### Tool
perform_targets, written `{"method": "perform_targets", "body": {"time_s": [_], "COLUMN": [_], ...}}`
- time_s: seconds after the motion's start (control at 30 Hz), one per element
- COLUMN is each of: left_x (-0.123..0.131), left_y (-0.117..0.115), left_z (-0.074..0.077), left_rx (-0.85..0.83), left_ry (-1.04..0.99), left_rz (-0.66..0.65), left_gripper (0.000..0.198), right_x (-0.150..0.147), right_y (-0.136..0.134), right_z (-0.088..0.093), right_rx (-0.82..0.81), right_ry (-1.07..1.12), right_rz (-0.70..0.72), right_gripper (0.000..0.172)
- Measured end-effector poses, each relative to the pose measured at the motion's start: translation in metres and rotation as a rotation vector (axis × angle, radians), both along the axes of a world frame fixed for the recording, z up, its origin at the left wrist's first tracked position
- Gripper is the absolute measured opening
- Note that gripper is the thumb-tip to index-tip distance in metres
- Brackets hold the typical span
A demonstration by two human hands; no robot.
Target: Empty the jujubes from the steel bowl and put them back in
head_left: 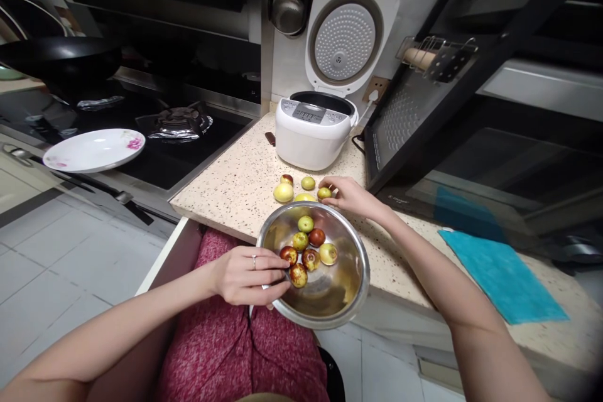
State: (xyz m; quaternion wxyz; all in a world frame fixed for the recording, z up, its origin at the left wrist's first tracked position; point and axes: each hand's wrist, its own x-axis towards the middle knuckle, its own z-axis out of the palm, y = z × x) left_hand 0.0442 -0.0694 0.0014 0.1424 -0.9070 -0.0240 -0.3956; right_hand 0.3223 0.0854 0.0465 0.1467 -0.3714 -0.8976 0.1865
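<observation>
A shiny steel bowl (346, 298) sits at the counter's front edge, partly overhanging it, with several small green and red-brown jujube fruits (309, 245) inside. My left hand (247, 274) grips the bowl's near-left rim, fingers curled over it. My right hand (351, 196) reaches past the bowl's far side and pinches a green jujube (324, 193) lying on the counter. More loose jujubes (283, 192) rest on the speckled counter (235, 182) just beyond the bowl.
A white rice cooker (315, 132) with its lid up stands behind the fruit. A black dish rack (424, 100) leans at the right, a teal cloth (502, 273) beside it. To the left are a gas stove (179, 122), white plate (94, 149) and black pan (61, 58).
</observation>
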Motion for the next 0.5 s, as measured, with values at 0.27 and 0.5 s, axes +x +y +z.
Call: {"method": "perform_targets", "body": {"time_s": [0.27, 0.5], "left_x": [-0.001, -0.001], "left_y": [0.001, 0.001], "left_z": [0.001, -0.001], "left_rx": [-0.005, -0.01], "left_ry": [-0.004, 0.011], "left_rz": [0.005, 0.024], "left_gripper": [0.03, 0.028], "right_x": [-0.007, -0.028], "right_y": [-0.05, -0.087], "right_z": [0.053, 0.042], "right_rx": [0.05, 0.012], "right_ry": [0.134, 0.06], "right_rz": [0.151, 0.271], "right_gripper": [0.024, 0.023]}}
